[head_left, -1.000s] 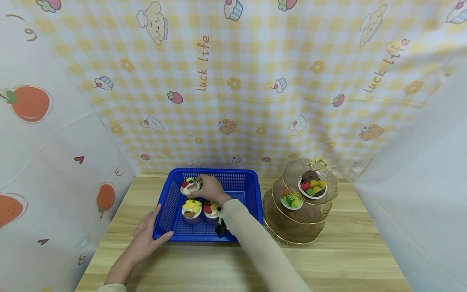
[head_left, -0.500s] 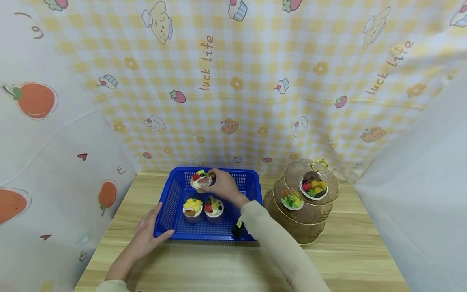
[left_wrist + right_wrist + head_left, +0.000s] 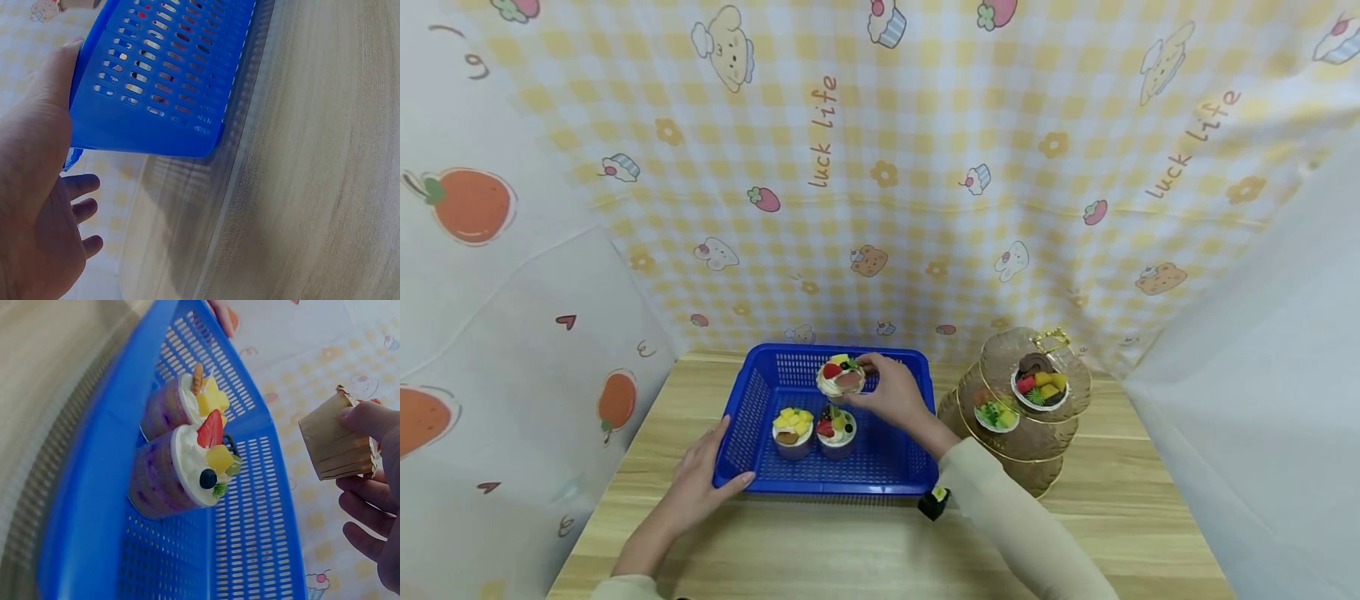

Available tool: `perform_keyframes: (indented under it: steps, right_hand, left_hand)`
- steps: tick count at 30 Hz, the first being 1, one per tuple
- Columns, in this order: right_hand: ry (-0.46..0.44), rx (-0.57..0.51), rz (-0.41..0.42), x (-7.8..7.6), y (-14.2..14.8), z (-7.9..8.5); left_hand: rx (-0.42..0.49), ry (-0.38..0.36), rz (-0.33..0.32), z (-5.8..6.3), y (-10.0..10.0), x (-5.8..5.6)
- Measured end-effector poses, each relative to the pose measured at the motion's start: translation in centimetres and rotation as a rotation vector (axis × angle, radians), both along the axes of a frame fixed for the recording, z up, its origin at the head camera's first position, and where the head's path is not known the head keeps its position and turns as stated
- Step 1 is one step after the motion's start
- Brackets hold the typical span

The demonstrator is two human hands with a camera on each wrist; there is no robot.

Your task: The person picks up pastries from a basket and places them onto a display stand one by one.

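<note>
My right hand (image 3: 898, 400) pinches a cupcake (image 3: 835, 377) topped with cream, strawberry and other fruit, above the back part of the blue basket (image 3: 880, 485). Its brown paper cup (image 3: 331, 440) shows between thumb and fingers in the right wrist view. Two dessert cups stand upright in the basket: one with yellow fruit cubes (image 3: 795, 418), the other with strawberry and blueberry (image 3: 837, 423). At the basket's front left corner rests my left hand (image 3: 700, 483), thumb against the rim; several of its fingers (image 3: 85, 210) extend outside, apart from the basket wall.
A three-tier amber stand (image 3: 1045, 437) with gold rims stands right of the basket. A fruit tart (image 3: 1039, 383) sits on its top tier and another tart (image 3: 996, 414) on the middle one. A checked curtain (image 3: 910, 283) hangs behind the wooden table (image 3: 1120, 533).
The right hand has carried the cupcake rightward from the basket's back left, rising at first. Its forearm now uncovers the strawberry dessert cup. The left hand keeps its place on the basket.
</note>
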State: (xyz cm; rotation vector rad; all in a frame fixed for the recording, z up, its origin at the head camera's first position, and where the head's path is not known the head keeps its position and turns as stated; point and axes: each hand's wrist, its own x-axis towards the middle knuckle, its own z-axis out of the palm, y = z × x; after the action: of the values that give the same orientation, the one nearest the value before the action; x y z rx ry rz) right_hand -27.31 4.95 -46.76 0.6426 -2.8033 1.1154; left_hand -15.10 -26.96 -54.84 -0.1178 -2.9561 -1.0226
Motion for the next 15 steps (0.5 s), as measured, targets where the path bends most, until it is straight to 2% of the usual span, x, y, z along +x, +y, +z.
perform_keyframes:
  steps: [6,15]
  right_hand:
    - [0.05,-0.058,-0.001,1.9,1.7,0.5]
    - [0.069,-0.11,-0.043,4.6,4.9,0.7]
  left_hand:
    - [-0.006,-0.001,-0.005,0.0,-0.1,0.0]
    - [-0.003,-0.002,-0.005,0.0,0.0,0.0]
